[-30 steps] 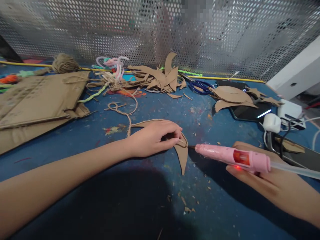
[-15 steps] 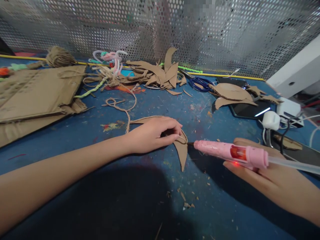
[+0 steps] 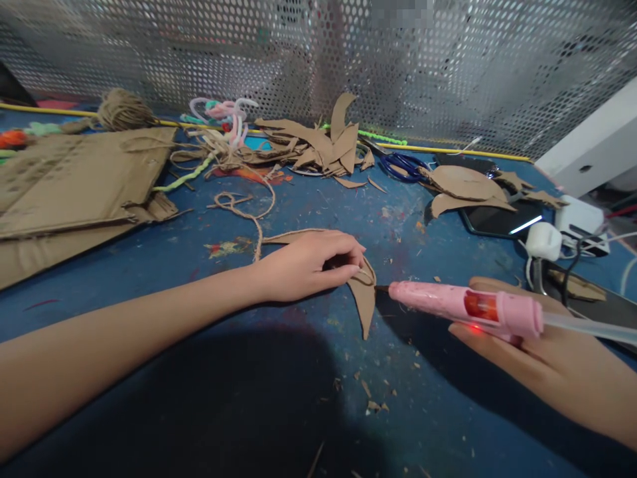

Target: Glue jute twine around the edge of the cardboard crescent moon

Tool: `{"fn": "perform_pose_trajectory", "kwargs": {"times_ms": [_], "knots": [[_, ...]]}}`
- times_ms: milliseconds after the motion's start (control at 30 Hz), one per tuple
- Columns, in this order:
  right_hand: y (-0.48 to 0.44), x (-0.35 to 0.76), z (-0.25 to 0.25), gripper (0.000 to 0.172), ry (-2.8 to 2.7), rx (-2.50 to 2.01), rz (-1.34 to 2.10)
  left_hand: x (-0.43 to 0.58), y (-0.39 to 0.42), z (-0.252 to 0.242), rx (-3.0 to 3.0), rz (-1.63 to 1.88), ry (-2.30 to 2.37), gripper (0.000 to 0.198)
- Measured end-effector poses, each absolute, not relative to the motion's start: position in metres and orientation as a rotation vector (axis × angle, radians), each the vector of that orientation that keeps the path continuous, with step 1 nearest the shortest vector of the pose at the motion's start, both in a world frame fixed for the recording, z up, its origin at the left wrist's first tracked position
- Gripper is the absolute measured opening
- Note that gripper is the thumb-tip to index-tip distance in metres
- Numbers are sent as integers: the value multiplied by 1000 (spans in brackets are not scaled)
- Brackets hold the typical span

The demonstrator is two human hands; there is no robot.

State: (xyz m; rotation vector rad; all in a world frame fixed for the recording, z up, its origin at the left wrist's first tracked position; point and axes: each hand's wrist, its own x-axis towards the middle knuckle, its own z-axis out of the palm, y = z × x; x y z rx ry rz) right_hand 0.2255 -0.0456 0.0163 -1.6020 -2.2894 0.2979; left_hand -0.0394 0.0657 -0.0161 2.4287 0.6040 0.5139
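My left hand (image 3: 306,265) lies on the blue table (image 3: 164,265), fingers curled and pinching a curved brown cardboard cut-out (image 3: 364,302) against the surface. A length of jute twine (image 3: 251,216) runs from the cut-out back towards the scrap pile. My right hand (image 3: 552,358) grips a pink glue gun (image 3: 465,309) with a red light glowing on its body. The gun's dark nozzle touches the right edge of the cardboard cut-out, close to my left fingertips. A clear glue stick (image 3: 590,328) sticks out of the gun's rear.
A flattened cardboard sheet (image 3: 74,189) lies at the left, a twine ball (image 3: 122,109) behind it. Cardboard scraps (image 3: 318,146), pipe cleaners (image 3: 223,113) and blue scissors (image 3: 403,166) sit by the perforated metal wall (image 3: 298,60). At right: a dark tablet (image 3: 502,219), white chargers (image 3: 545,242), cables.
Both hands have stayed in nearly the same pose, the glue gun's nozzle kept at the cut-out's edge. The view has shifted slightly.
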Motion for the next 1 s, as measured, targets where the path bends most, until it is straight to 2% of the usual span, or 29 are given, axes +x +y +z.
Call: {"fn": "perform_pose_trajectory", "kwargs": {"times_ms": [200,1000], "knots": [[-47,226,17,28,-2349,-1534,423,-39,66,-15,2426,517,601,12],[-55,230,15,29,-2463,-1454,387,-39,66,-17,2432,530,618,9]]}}
